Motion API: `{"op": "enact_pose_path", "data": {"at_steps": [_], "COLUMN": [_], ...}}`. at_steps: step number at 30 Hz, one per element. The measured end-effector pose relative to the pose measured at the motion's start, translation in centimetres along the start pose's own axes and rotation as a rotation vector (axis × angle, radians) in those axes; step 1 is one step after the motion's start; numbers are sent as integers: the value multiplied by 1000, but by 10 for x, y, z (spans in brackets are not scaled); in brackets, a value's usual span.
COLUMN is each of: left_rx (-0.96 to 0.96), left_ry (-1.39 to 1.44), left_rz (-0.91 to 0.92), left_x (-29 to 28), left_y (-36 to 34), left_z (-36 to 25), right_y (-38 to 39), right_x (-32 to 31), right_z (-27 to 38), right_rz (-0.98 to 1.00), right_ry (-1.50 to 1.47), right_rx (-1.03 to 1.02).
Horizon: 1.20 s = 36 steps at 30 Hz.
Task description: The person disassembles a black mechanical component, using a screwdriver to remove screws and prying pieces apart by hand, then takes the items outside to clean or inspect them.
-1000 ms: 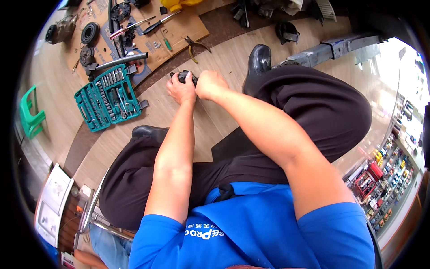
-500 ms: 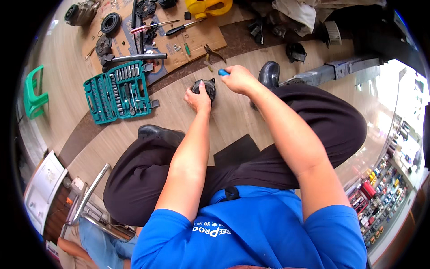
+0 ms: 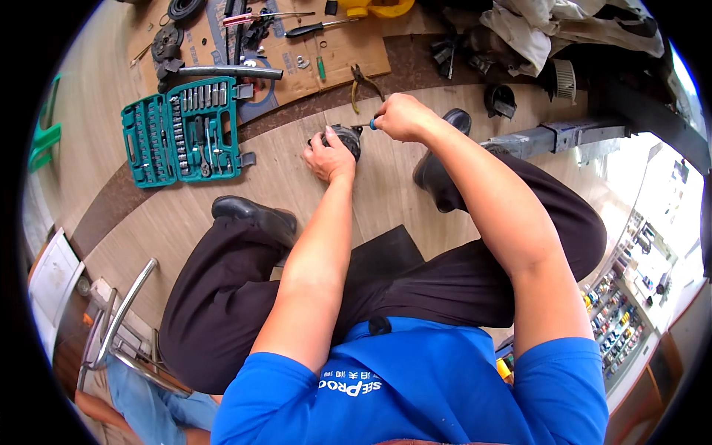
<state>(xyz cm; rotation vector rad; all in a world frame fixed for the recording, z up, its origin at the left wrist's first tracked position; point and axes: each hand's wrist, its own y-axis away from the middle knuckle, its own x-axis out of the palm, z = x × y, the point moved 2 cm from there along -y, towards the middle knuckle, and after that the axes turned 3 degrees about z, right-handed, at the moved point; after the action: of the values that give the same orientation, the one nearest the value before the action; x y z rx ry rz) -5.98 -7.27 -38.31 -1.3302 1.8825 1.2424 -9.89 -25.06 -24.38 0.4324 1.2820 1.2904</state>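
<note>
My left hand is wrapped over a black round component on the wooden-look floor, thumb on its top. Just to its right, my right hand is closed around a small blue-handled tool, which points toward the component; the tool's tip is too small to make out clearly. A pair of yellow-handled pliers lies just beyond my hands. To the left, an open teal socket case holds several sockets and drive tools.
Cardboard carries screwdrivers, hoses and loose parts. A metal beam and a black housing lie to the right. A green stool stands far left. A person's jeans-clad leg and chrome tubing are lower left.
One second ago both hands were together on the component. My right hand has since moved right, with the blue handle now showing. My left hand stays on the component. The view has shifted.
</note>
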Motion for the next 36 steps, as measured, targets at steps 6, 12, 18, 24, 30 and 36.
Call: {"op": "enact_pose_path", "data": {"at_steps": [6,12,18,24,30,36], "left_rx": [-17,-48,-51,-121,-75,54], "left_ry": [3,21,23,64,102,46], "left_rz": [22,28,22,-3,21,100], "left_x": [0,-1,2,13,13,3], "left_y": [2,3,4,6,9,5], "left_z": [-1,-3,-5,7,11,-5], "right_y": [-8,-13,-7,31,40,38], "right_x": [5,11,23,51,81,66], "right_z": [10,19,35,57,44,28], "right_rz": [-11,20,-5,-145,-304,-323], "right_ry": [101,190,272,183,132,154], "right_rx": [-49,-37,33,54,101,80]}}
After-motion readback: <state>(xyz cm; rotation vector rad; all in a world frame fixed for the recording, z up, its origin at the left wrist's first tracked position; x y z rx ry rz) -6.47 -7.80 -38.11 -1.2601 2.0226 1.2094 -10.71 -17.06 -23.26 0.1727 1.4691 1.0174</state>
